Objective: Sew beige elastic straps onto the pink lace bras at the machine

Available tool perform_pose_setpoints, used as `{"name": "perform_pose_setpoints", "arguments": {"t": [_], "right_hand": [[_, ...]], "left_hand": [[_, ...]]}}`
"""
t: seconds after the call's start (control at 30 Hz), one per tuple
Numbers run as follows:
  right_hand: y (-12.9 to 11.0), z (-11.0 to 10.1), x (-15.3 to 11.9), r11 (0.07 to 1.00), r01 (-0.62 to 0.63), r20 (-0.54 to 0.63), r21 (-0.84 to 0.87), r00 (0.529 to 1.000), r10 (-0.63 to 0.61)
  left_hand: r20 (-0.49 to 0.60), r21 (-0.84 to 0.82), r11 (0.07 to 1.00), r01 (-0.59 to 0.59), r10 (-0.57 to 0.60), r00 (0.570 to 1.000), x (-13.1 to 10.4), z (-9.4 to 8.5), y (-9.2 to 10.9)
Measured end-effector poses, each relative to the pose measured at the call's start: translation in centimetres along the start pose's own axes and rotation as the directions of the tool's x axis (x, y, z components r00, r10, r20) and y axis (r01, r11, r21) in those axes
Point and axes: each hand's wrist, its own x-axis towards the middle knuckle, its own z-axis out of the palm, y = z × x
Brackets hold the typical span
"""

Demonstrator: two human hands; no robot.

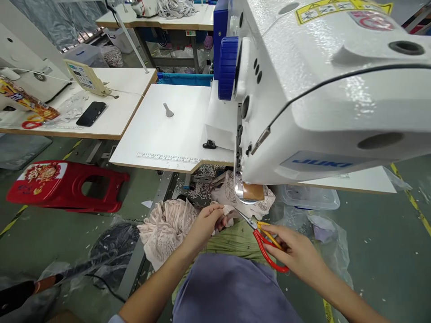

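My left hand (209, 220) pinches the edge of a pale pink lace garment (226, 209) just below the sewing machine. In my right hand (296, 249) is a pair of scissors (261, 235) with one red and one yellow handle. Their blades point up and left, with the tips close to the cloth at my left fingers. I cannot tell whether the tips touch it. More pink lace fabric (168, 226) lies bunched left of my left forearm, and another part (266, 199) shows behind the machine's sewing head.
A white JUKI sewing machine (323, 112) looms over my hands at the right. Its white table (168, 134) carries a small grey piece (168, 110). A red stool (67, 185) is at the left. A phone (91, 114) lies on the neighbouring table. A plastic box (311, 197) sits below right.
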Motion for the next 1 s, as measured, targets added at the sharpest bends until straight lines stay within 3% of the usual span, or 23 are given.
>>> {"name": "perform_pose_setpoints", "arguments": {"t": [0.13, 0.3, 0.7, 1.0], "right_hand": [[-0.2, -0.2, -0.4, 0.993, -0.084, 0.0, 0.083, 0.996, 0.084], [-1.3, 0.0, 0.2, 0.997, -0.048, 0.009, 0.068, 0.999, 0.048], [-3.4, 1.1, 3.5, 0.992, -0.104, 0.085, 0.068, 0.992, 0.098], [-2.8, 0.9, 3.0, 0.977, -0.162, 0.119, 0.139, 0.982, 0.146]], "left_hand": [[0.004, -0.061, 0.998, 0.008, -0.008, 1.0, 0.2, -0.3, -0.2], [-0.023, -0.073, 0.997, -0.007, 0.005, 1.0, 0.1, -0.2, -0.1], [-0.077, 0.082, 0.994, -0.079, 0.085, 0.993, -0.3, -0.1, 0.2], [-0.135, 0.075, 0.99, -0.123, 0.133, 0.982, -0.4, -0.1, 0.0]]}}
